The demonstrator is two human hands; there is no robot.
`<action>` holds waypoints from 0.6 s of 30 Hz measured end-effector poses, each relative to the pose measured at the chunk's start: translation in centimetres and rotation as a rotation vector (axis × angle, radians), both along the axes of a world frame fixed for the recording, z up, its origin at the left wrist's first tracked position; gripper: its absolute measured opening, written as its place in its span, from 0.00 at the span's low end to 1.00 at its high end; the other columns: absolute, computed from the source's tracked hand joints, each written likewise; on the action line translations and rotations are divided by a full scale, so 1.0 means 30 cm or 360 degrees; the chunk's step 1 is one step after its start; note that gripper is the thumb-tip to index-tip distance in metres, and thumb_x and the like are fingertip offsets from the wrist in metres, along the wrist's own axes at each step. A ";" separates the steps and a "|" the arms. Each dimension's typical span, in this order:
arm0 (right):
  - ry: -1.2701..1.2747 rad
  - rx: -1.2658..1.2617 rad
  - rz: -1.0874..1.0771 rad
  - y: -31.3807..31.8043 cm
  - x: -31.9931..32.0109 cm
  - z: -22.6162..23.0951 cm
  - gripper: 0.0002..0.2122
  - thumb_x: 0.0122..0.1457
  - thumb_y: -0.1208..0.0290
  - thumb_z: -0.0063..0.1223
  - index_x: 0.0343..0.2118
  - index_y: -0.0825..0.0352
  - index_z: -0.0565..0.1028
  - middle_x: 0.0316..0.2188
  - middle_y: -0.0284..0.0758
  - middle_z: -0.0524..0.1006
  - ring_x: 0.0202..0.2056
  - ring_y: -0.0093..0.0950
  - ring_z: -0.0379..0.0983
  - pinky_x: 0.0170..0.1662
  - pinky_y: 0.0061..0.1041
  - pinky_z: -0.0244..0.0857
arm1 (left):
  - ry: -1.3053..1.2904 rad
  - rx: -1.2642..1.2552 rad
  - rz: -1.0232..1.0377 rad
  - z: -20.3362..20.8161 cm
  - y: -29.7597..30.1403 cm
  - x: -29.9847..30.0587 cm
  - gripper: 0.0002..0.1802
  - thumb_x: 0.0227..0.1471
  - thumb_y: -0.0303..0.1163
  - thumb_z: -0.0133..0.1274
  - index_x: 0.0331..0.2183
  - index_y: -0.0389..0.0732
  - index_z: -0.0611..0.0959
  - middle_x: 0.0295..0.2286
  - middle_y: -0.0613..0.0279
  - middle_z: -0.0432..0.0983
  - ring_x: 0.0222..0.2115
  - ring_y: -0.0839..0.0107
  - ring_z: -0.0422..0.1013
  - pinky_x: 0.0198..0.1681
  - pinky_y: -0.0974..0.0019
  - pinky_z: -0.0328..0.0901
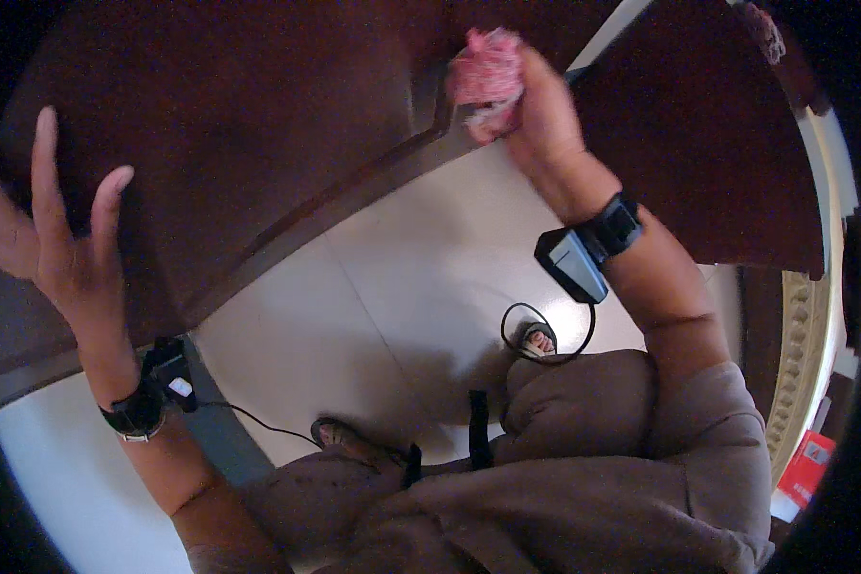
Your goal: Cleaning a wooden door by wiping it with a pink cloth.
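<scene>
In my right hand (548, 110) is a crumpled pink and white cloth (489, 78), with my fingers closed round it. The hand is slightly blurred and sits at the edge of a dark brown wooden surface (258, 115), near its front corner. At the far left, my left hand (62, 220) has its fingers spread, holding nothing. It is over the same dark wood; whether the fingertips touch it I cannot tell. Each wrist wears a black strap with a small device, the right one (574, 266) grey and black with a cable.
A second dark wooden panel (689, 134) stands to the right, with another bit of pinkish cloth (765, 33) at its top. Beyond it are a cream carved frame (792, 354) and a red box (808, 467). Pale floor tiles (354, 277) lie under my sandalled feet.
</scene>
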State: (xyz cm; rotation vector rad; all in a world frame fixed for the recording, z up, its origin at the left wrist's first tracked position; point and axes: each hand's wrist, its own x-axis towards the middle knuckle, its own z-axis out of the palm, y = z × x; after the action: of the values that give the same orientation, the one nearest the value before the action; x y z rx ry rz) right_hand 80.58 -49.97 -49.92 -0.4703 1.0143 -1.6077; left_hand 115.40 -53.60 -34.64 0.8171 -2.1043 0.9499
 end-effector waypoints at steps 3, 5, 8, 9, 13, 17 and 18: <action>0.0713 -0.0355 -0.0383 0.009 -0.092 0.068 0.13 0.65 0.63 0.44 0.44 0.67 0.74 0.36 0.32 0.78 0.38 0.26 0.76 0.42 0.29 0.70 | -0.0096 -0.0219 0.0110 -0.004 -0.013 0.018 0.35 0.45 0.47 0.66 0.56 0.54 0.76 0.54 0.38 0.66 0.52 0.41 0.65 0.54 0.49 0.61; 0.0819 -0.0470 -0.0528 0.018 -0.103 0.108 0.12 0.64 0.66 0.47 0.44 0.69 0.73 0.38 0.35 0.78 0.39 0.26 0.76 0.42 0.28 0.71 | -0.0125 -0.0292 0.0176 0.010 -0.005 0.042 0.35 0.45 0.48 0.65 0.56 0.57 0.76 0.53 0.37 0.66 0.51 0.41 0.65 0.55 0.49 0.61; 0.0933 -0.0333 -0.0527 0.012 -0.158 0.015 0.14 0.64 0.63 0.49 0.46 0.68 0.73 0.39 0.35 0.78 0.40 0.27 0.75 0.44 0.28 0.70 | -0.0172 -0.0198 0.0212 0.008 -0.013 0.054 0.34 0.46 0.49 0.64 0.56 0.61 0.76 0.53 0.39 0.66 0.54 0.46 0.63 0.57 0.51 0.57; 0.1028 -0.0209 -0.0591 0.016 -0.170 -0.027 0.15 0.61 0.64 0.54 0.46 0.69 0.74 0.39 0.35 0.78 0.40 0.26 0.74 0.45 0.26 0.69 | -0.0151 -0.0191 0.0201 0.009 -0.027 0.063 0.34 0.46 0.49 0.64 0.56 0.61 0.76 0.53 0.39 0.66 0.54 0.46 0.63 0.57 0.51 0.57; 0.1180 0.0103 -0.0742 0.040 -0.177 -0.167 0.20 0.56 0.63 0.63 0.47 0.70 0.74 0.41 0.35 0.78 0.41 0.25 0.73 0.46 0.25 0.68 | -0.0479 -0.0072 0.0195 0.063 -0.033 0.077 0.32 0.48 0.42 0.63 0.56 0.61 0.75 0.53 0.48 0.69 0.53 0.49 0.65 0.56 0.52 0.59; 0.0773 0.0033 -0.0896 0.019 -0.070 -0.326 0.11 0.61 0.71 0.56 0.45 0.68 0.73 0.36 0.33 0.77 0.37 0.26 0.74 0.42 0.29 0.71 | -0.0149 0.0188 0.0026 0.086 -0.020 0.085 0.29 0.52 0.37 0.61 0.56 0.58 0.75 0.49 0.53 0.75 0.46 0.50 0.72 0.52 0.55 0.65; 0.0760 -0.0136 -0.0796 0.025 -0.066 -0.381 0.06 0.64 0.74 0.50 0.42 0.66 0.73 0.34 0.33 0.76 0.34 0.27 0.74 0.38 0.30 0.72 | -0.0040 0.0171 0.0046 0.065 -0.021 0.059 0.28 0.53 0.36 0.60 0.56 0.55 0.75 0.47 0.54 0.78 0.43 0.49 0.74 0.49 0.56 0.67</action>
State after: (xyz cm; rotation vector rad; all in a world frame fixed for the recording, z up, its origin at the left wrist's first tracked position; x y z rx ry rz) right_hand 78.60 -49.21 -61.34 -0.7218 1.5116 -2.0397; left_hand 117.18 -54.24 -32.69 0.8957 -2.1861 0.8721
